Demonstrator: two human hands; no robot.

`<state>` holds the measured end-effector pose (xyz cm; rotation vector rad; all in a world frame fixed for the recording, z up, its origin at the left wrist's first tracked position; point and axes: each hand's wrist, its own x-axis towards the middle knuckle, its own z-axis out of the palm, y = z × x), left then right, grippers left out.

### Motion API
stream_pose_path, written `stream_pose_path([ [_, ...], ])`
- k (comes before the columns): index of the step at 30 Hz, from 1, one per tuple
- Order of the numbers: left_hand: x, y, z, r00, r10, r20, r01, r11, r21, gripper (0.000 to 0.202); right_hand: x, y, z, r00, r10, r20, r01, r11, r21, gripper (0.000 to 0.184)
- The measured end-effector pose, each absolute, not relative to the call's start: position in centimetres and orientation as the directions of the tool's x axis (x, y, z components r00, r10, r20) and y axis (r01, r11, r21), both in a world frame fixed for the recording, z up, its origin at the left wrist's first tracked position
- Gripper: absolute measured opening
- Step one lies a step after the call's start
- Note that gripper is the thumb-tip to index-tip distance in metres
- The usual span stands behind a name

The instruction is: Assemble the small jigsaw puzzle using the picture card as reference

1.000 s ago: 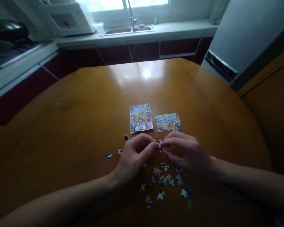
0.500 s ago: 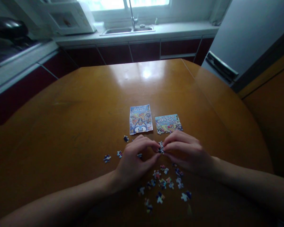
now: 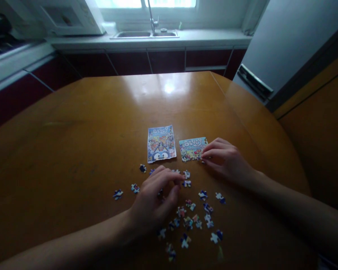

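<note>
Beneath the joined puzzle section (image 3: pixel 190 149) stretches a wooden table (image 3: pixel 101 123); at the section's near right corner is the right hand (image 3: pixel 227 159), fingers and thumb close together, though whether they pinch a piece cannot be told, while off the section's near left is the left hand (image 3: pixel 156 193), thumb and index finger spread apart; just left of the section lies a printed sheet (image 3: pixel 161 144), and loose pieces (image 3: pixel 214 238) are scattered on the section's near side

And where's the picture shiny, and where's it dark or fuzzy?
In the head view, a white glare sits far across the table, below the bright window; in that same view, the near side is dim and the puzzle pieces look fuzzy.
</note>
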<state>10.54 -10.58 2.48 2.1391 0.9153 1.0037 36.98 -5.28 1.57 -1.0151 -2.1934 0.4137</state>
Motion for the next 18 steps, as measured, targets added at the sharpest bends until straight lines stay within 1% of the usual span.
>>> stream_pose_path([
  [6, 10.53, -10.57, 2.46, 0.467, 0.761, 0.45, 0.314, -0.619, 0.72, 0.02, 36.42, -5.65, 1.09, -0.541, 0.756, 0.368, 0.574, 0.652, -0.496, 0.011],
  [18, 10.59, -10.77, 2.57, 0.453, 0.745, 0.491, 0.287, -0.642, 0.711, 0.019, 36.63, -5.64, 0.89, -0.566, 0.771, 0.291, 0.611, 0.63, -0.48, 0.013],
])
